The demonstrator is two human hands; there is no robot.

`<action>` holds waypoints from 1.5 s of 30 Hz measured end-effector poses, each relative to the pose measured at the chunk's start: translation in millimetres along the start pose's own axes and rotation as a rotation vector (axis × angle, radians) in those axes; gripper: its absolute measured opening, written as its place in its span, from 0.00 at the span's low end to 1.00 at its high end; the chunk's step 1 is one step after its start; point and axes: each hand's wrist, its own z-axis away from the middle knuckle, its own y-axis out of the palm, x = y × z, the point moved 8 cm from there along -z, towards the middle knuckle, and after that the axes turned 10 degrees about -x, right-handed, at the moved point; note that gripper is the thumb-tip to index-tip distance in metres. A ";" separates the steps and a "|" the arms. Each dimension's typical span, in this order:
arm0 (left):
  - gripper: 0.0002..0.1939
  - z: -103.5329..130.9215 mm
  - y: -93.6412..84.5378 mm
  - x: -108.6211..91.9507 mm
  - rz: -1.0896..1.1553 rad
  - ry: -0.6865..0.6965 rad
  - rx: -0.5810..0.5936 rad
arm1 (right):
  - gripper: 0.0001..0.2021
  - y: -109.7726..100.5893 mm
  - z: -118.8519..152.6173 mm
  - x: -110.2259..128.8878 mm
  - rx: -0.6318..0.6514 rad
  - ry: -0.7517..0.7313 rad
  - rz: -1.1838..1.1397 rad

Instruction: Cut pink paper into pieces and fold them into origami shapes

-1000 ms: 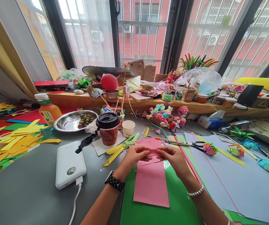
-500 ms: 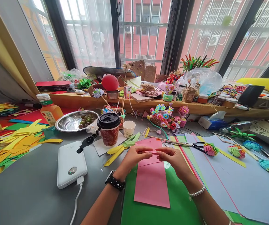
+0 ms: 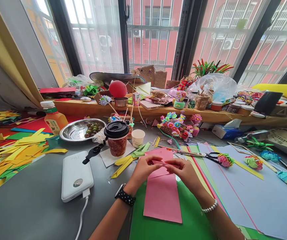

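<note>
Both hands meet above a stack of pink paper (image 3: 162, 200) that lies on a green sheet (image 3: 193, 213). My left hand (image 3: 146, 170), with a dotted watch strap at the wrist, pinches a small piece of pink paper (image 3: 161, 163) between thumb and fingers. From the other side my right hand (image 3: 183, 170), wearing a beaded bracelet, pinches the same piece. The fingers hide most of it, so its folds do not show clearly. Beyond the hands lie more pink sheets (image 3: 158, 153) and a pair of scissors (image 3: 207, 155).
A lidded coffee cup (image 3: 117, 143), a paper cup (image 3: 138, 138) and a white power bank (image 3: 76, 176) with a cable stand left. A metal plate (image 3: 69, 131) holds grapes. Yellow paper strips (image 3: 25, 153) heap far left. Folded paper flowers (image 3: 253, 162) lie right on pale sheets (image 3: 256, 200).
My hands have closed in slightly on the small pink piece, fingers curling and wrists drawing a little nearer each other. The view has shifted slightly; the surrounding things lie as before.
</note>
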 end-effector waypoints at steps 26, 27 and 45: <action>0.16 11.6 19.5 -10.0 0.160 -0.015 0.117 | 0.14 31.9 17.7 -13.8 0.271 0.345 -0.324; 0.17 11.8 19.5 -10.4 0.155 -0.017 0.120 | 0.14 32.3 17.5 -13.7 0.282 0.334 -0.300; 0.14 13.7 24.2 -18.4 -0.290 0.295 0.277 | 0.05 0.6 12.2 39.5 -0.068 -0.676 0.487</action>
